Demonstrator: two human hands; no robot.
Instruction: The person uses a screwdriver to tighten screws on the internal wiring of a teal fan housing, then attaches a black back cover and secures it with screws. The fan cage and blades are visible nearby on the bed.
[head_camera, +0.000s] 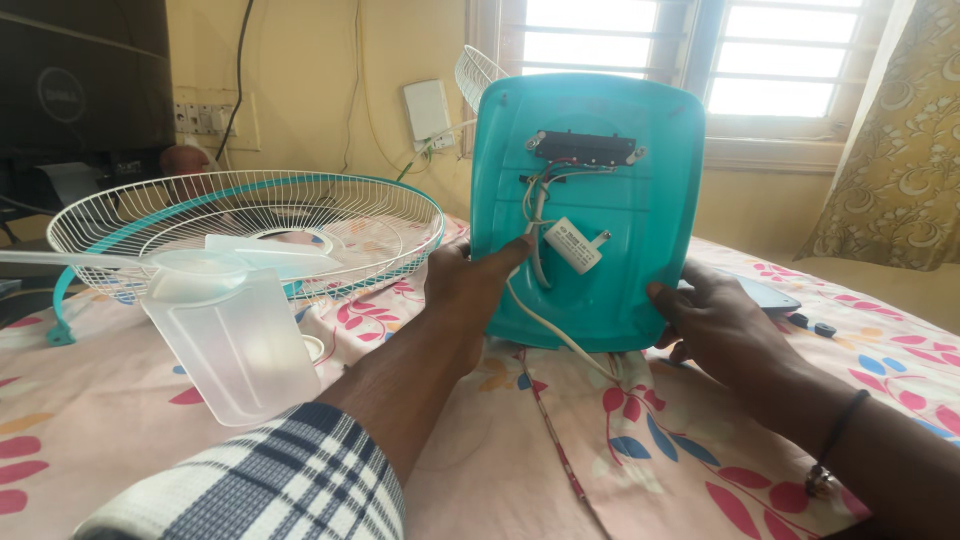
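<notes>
hands (580, 295), upright teal fan base (600, 190), white grille (250, 215)

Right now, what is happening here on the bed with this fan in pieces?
A person holds a teal fan base upright on a floral bedsheet, its underside facing the camera. The left hand grips its left edge and the right hand its lower right corner. Wires and a small white capacitor show on the underside. To the left lie a white wire fan guard and a clear fan blade, both untouched.
</notes>
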